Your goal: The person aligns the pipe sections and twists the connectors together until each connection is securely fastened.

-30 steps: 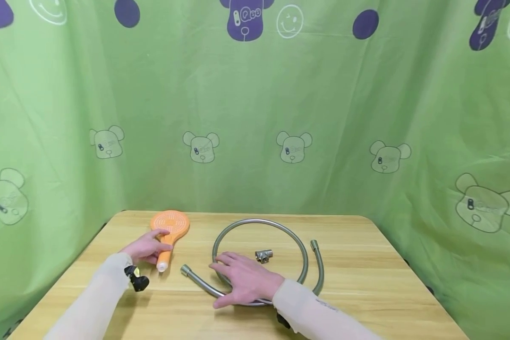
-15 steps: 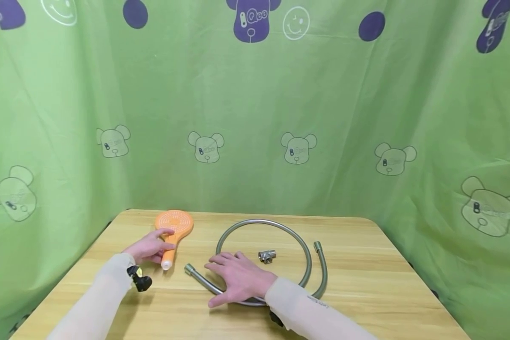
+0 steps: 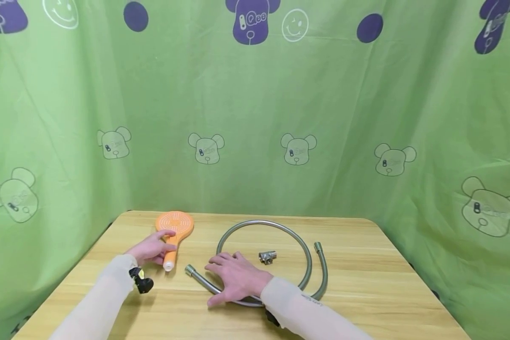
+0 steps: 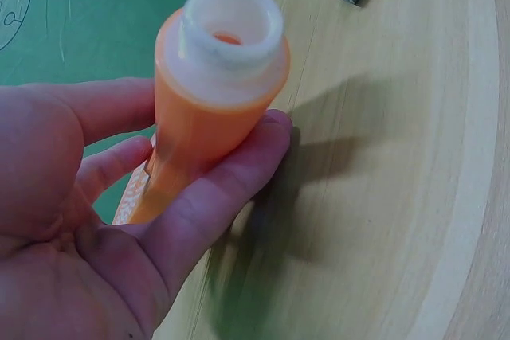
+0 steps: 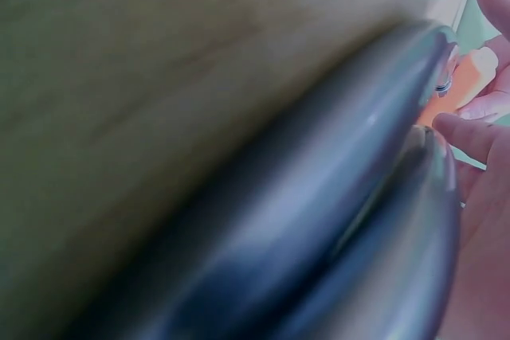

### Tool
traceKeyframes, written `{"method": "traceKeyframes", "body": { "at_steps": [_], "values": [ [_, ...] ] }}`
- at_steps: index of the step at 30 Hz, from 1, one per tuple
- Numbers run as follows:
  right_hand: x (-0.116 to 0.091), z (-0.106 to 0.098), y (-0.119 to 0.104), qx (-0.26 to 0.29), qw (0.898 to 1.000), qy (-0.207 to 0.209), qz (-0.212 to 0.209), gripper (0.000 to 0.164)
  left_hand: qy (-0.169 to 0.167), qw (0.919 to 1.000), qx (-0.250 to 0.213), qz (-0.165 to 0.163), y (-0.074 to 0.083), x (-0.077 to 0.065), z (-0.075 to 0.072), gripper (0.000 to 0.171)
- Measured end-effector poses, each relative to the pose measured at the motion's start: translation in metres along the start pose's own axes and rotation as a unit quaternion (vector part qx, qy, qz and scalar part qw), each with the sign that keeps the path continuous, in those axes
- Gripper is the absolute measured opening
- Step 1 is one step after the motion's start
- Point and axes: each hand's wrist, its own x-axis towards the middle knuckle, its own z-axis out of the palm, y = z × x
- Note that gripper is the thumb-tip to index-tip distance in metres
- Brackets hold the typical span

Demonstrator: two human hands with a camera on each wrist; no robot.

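Left hand (image 3: 152,249) curls fingers (image 4: 215,205) and thumb round the handle of the orange shower head (image 3: 175,227) — white threaded end pointing toward the person, round face lying on the wooden table (image 3: 365,278) beyond the fingertips. Right hand (image 3: 234,278) lies flat, fingers straight and spread, pressing on the coiled metal hose (image 3: 276,225); the hose runs under the palm, its near end nut just left of the fingertips. A small metal tee fitting (image 3: 267,257) sits inside the loop — near the right hand, not touching.

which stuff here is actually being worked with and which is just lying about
In hand:
- orange shower head, handle gripped by the left hand
- metal hose, under the flat right hand

Lying about:
- tee fitting, untouched inside the hose loop
- wooden table
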Motion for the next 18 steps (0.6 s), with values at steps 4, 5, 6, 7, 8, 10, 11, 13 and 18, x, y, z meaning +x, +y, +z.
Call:
{"method": "traceKeyframes", "body": {
  "at_steps": [4, 5, 6, 7, 8, 10, 11, 13, 18],
  "values": [
    [0.0017, 0.0020, 0.0009, 0.014, 1.000, -0.010, 0.008, 0.096, -0.011, 0.9999, -0.007, 0.004, -0.0001, 0.0001, 0.0011, 0.067],
    [0.0021, 0.0021, 0.0011, 0.016, 1.000, -0.013, 0.010, 0.096, -0.013, 0.9999, -0.008, 0.005, -0.0002, -0.0001, 0.0010, 0.067],
    [0.0027, 0.0022, 0.0012, 0.017, 1.000, -0.015, 0.012, 0.096, -0.014, 0.9999, -0.006, 0.008, -0.0005, -0.0001, 0.0009, 0.067],
    [0.0036, 0.0025, 0.0014, 0.016, 1.000, -0.017, 0.012, 0.095, -0.013, 0.9999, -0.005, 0.008, -0.0007, -0.0003, 0.0008, 0.068],
    [0.0045, 0.0028, 0.0015, 0.014, 1.000, -0.019, 0.012, 0.094, -0.012, 0.9999, -0.004, 0.008, -0.0009, -0.0003, 0.0005, 0.068],
    [0.0064, 0.0033, 0.0016, 0.010, 1.000, -0.022, 0.010, 0.092, -0.010, 0.9999, 0.001, 0.007, -0.0011, -0.0007, 0.0001, 0.068],
    [0.0074, 0.0035, 0.0016, 0.008, 1.000, -0.024, 0.008, 0.091, -0.010, 0.9999, 0.003, 0.007, -0.0012, -0.0009, -0.0001, 0.068],
    [0.0089, 0.0038, 0.0016, 0.007, 1.000, -0.026, 0.004, 0.089, -0.014, 0.9999, 0.004, 0.005, -0.0007, -0.0015, 0.0001, 0.068],
    [0.0100, 0.0030, 0.0018, 0.013, 0.999, -0.031, 0.001, 0.086, -0.022, 0.9997, 0.002, 0.007, 0.0014, -0.0014, 0.0010, 0.068]
  ]
}}
